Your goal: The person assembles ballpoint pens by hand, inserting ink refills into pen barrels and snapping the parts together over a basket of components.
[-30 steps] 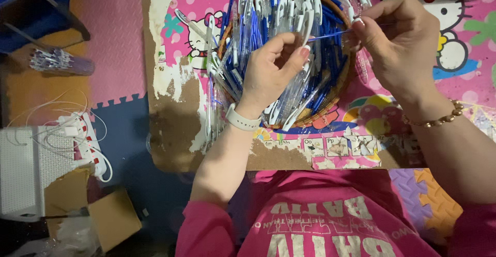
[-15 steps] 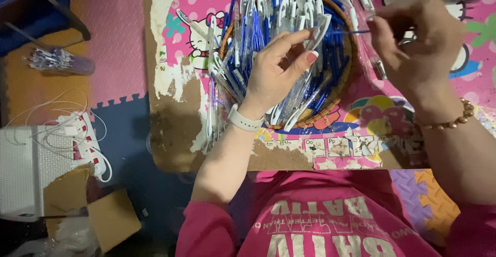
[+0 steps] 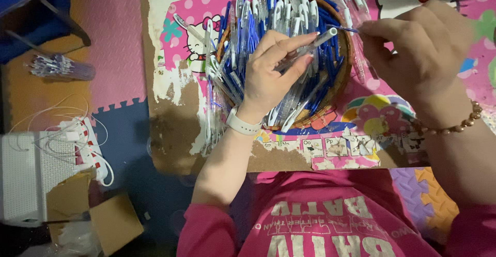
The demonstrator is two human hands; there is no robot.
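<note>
A bound bundle of pens (image 3: 62,67) lies far left on the foam floor mats (image 3: 111,71), apart from the work. On the worn cartoon-print surface (image 3: 175,122), loose pens (image 3: 213,112) lie beside a woven basket (image 3: 347,63) heaped with blue-and-white pens (image 3: 268,19). Judged progress: early to mid; the heap looks large and only one bundle shows finished.

Left hand (image 3: 268,79): grip closed around a clear pen barrel (image 3: 315,42), held over the basket, open end toward the right.

Right hand (image 3: 421,50): thumb and forefinger pinched narrow on a thin blue refill (image 3: 347,28), its tip at the barrel's mouth, apparently not yet seated inside.
</note>
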